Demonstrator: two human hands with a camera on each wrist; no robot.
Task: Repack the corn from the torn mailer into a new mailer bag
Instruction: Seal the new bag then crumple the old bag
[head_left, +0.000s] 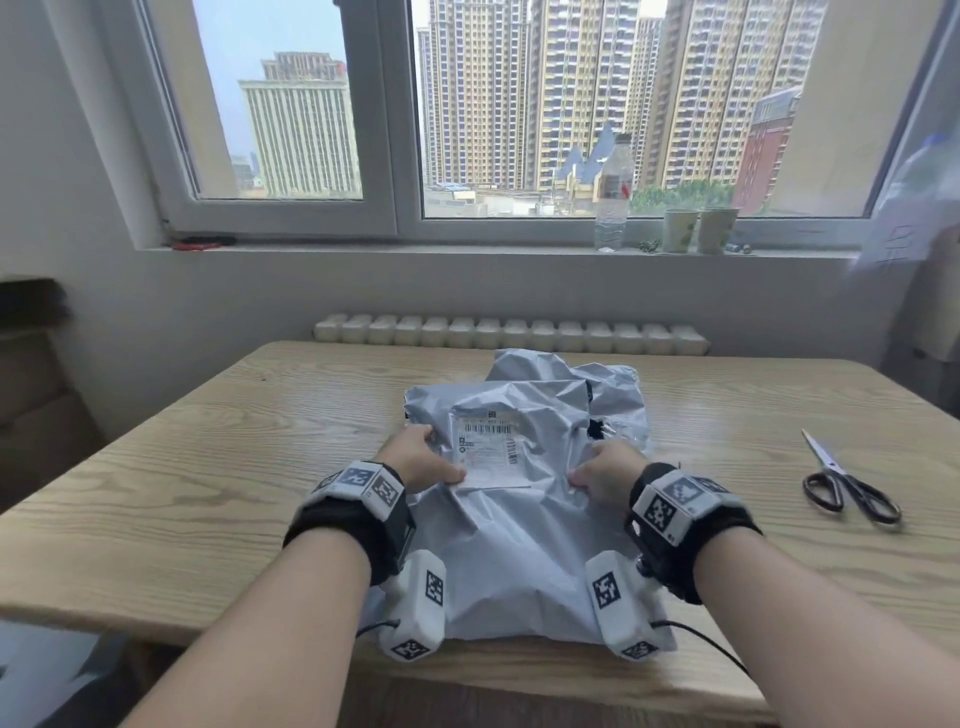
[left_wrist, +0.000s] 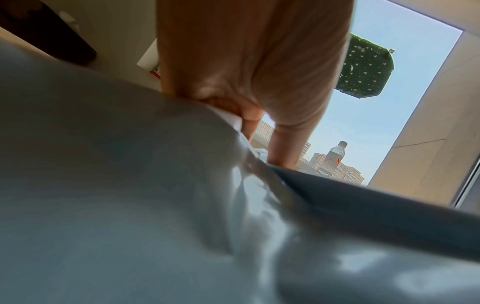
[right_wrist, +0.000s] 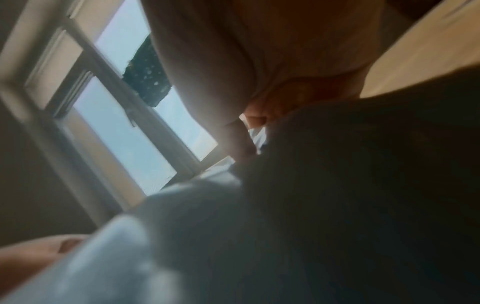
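A grey mailer with a white shipping label lies in the middle of the wooden table. Its crumpled grey film runs toward me to the table's front edge. My left hand grips its left side, thumb on top by the label. My right hand grips the right side, fingers curled over the edge. A dark gap shows at that right edge. A second grey mailer lies just behind. In the left wrist view, fingers pinch the film. The right wrist view is blurred. No corn shows.
Scissors lie on the table to the right, well apart from the bags. A water bottle and two paper cups stand on the windowsill behind. A radiator runs along the table's far edge.
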